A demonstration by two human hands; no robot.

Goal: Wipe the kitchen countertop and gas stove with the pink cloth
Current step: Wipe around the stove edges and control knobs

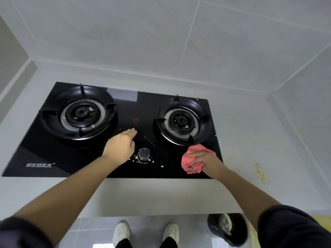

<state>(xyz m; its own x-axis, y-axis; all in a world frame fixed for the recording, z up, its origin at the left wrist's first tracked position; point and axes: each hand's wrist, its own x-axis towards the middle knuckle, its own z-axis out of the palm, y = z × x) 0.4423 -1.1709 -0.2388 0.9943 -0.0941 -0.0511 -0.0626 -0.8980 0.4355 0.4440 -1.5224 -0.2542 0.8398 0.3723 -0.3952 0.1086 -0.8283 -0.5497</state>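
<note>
Fingers of the right hand curl round the bunched pink cloth, pressing it on the black glass of the gas stove at its front right corner, just before the right burner. Left hand rests on the glass between the burners, fingers straight and holding nothing, beside the knob. Pale crumbs dot the glass near the knob; grey countertop surrounds the stove.
</note>
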